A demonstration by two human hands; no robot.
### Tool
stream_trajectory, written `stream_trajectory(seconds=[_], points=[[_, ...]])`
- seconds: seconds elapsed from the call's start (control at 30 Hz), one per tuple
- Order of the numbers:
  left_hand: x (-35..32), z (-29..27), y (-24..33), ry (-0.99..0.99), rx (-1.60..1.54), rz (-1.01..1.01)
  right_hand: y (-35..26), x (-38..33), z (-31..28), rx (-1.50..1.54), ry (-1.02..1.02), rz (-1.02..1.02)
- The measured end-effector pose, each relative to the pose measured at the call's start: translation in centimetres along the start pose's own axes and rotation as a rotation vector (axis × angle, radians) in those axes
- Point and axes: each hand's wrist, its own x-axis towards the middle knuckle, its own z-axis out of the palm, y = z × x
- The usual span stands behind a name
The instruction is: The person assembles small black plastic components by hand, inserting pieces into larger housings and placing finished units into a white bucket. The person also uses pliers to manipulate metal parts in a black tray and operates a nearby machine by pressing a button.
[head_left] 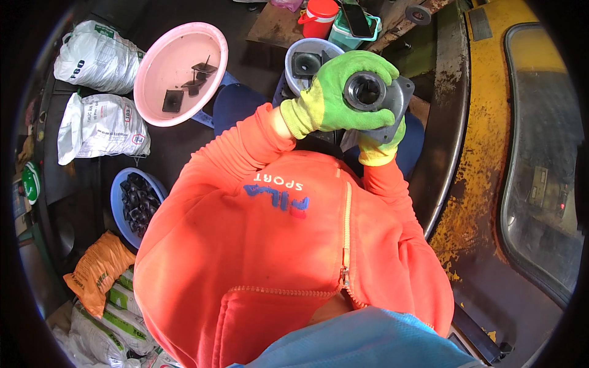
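Note:
A black plastic part (399, 104) with a square flange and a round, hollow collar is held up in front of my chest. My left hand (343, 92), in a green glove with a yellow-green cuff, is closed around the collar, with fingers above and below its opening. Under the flange, my right hand (379, 150), gloved alike, grips the same part from behind; most of its fingers are hidden. Just beyond my left hand, a pale blue bucket (291, 56) contains another black square part (305, 64).
Several black pieces lie in a pink basin (147, 76) at the far left; a blue basin (118, 208) nearer holds many more. White sacks (104, 126) and an orange sack (98, 270) line the left. A yellow, rusted machine (475, 165) rises at right. A red jug (320, 17) stands beyond.

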Motion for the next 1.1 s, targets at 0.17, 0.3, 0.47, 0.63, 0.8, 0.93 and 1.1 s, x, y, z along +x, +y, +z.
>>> stream_trajectory(seconds=[0.17,0.3,0.47,0.63,0.8,0.93,1.1], points=[[1.0,-0.9,1.6,-0.082,-0.021,0.049,-2.2,0.7,1.5,-0.639,-0.203,-0.17],[1.5,-1.9,2.3,-0.259,-0.141,0.08,-4.5,0.6,2.5,-0.708,-0.37,-0.2],[1.7,-2.6,2.3,-0.552,-0.354,0.045,-6.0,0.4,1.5,-0.771,-0.84,-0.203],[2.0,-1.2,1.5,-0.866,-0.756,-0.002,-3.3,-0.4,-0.5,-0.548,-0.935,0.004],[2.9,-3.8,1.6,-0.702,-0.437,-0.091,1.2,0.5,-1.7,0.505,-0.505,0.57],[2.8,-6.0,0.8,-0.568,0.111,-0.008,1.3,1.0,-3.1,0.73,-0.197,0.556],[0.8,-3.2,-1.9,0.229,-0.541,-0.217,0.0,2.2,-2.9,0.521,-0.087,0.512]])
